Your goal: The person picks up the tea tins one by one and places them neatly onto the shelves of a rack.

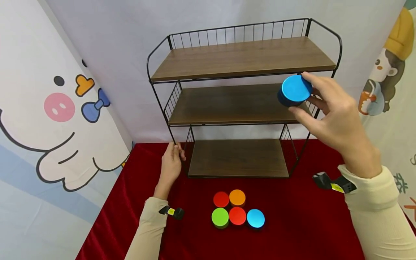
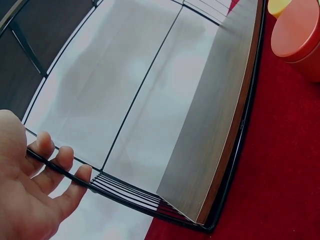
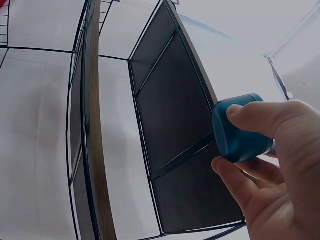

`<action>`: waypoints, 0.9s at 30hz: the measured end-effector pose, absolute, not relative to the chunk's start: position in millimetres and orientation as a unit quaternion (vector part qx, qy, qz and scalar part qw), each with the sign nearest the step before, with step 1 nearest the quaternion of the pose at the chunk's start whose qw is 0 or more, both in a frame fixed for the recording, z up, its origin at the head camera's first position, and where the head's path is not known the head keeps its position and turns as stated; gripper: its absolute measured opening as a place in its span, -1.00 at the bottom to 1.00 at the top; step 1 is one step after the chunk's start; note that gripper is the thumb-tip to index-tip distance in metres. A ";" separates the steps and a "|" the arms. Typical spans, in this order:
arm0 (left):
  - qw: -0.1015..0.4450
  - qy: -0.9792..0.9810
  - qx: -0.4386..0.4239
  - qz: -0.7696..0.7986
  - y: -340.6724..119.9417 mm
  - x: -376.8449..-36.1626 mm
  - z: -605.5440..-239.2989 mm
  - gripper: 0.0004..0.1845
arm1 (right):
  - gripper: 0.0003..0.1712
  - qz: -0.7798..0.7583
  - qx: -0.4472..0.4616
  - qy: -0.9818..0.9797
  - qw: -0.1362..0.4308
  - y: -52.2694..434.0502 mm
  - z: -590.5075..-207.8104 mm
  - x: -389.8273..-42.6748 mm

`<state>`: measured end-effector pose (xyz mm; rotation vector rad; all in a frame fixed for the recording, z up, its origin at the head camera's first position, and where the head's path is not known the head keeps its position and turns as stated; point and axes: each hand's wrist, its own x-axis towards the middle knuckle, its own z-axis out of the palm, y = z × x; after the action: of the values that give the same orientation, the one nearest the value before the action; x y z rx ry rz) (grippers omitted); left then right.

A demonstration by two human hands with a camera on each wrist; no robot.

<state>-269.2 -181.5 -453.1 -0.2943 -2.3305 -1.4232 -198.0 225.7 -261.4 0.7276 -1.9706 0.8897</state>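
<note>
My right hand (image 1: 338,115) pinches a round blue tin (image 1: 295,90) between thumb and fingers, raised in front of the right end of the shelf rack's middle and top boards. In the right wrist view the tin (image 3: 240,129) is tilted, and it overlaps the underside of a dark board. Low on the rack's left side, my left hand (image 1: 172,157) grips the black metal post. The left wrist view shows its fingers (image 2: 62,157) curled round that thin bar. The three-tier rack has brown wooden boards, with the top board (image 1: 243,57) bare.
On the red cloth (image 1: 308,216) before the rack stand several round tins close together: a red tin (image 1: 221,199), an orange tin (image 1: 237,198), a green tin (image 1: 220,217), a second red tin (image 1: 237,216) and a light blue tin (image 1: 255,218). A pale wall (image 1: 130,36) rises behind.
</note>
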 end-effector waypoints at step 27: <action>0.197 -0.834 -0.108 -0.504 -181.7 -269.1 -453.1 -0.65 | -0.07 0.369 0.258 -0.778 0.438 222.5 -246.5 -200.9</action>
<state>-269.1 -181.7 -453.1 -0.3012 -2.3353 -1.4099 -200.9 222.5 -246.5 0.6402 -1.9335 0.9182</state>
